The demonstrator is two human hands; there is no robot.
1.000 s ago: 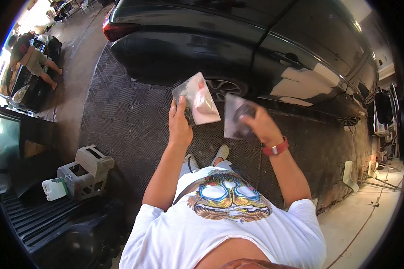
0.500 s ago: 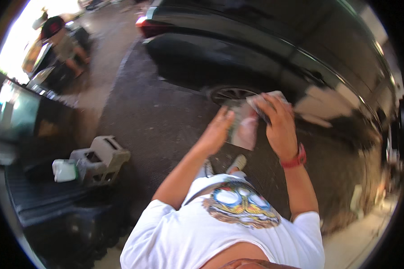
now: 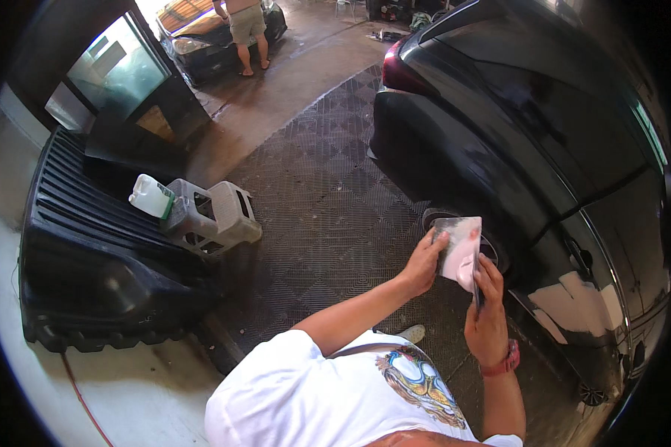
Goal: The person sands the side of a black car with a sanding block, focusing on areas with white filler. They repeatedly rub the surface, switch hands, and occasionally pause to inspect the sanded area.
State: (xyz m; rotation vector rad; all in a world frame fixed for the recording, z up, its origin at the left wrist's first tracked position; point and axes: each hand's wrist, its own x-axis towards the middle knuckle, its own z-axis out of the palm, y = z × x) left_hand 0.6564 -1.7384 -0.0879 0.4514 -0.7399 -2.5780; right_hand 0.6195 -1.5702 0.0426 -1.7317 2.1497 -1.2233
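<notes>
A flat rectangular board [image 3: 449, 262] smeared with pale pink putty [image 3: 465, 270] is held up in front of me beside the dark car. My left hand [image 3: 423, 265] grips its left edge, thumb on the face. My right hand [image 3: 487, 322], with a red watch on the wrist, is closed at the board's right edge. Its fingers hold a thin dark spreader [image 3: 478, 289], seen mostly edge-on against the putty. Farther right, the car's side [image 3: 492, 156] carries pinkish filler patches [image 3: 578, 304] low on the door panel.
At the left, a white jug [image 3: 150, 195] stands on grey plastic step stools [image 3: 209, 212] beside a large black ribbed liner [image 3: 104, 261]. Dark textured matting [image 3: 313, 194] covers the floor. A person [image 3: 247, 30] stands by another car at the back.
My view has turned left, so the car sits farther right. The board is now tilted up, and the right hand has come down from its top to its right edge.
</notes>
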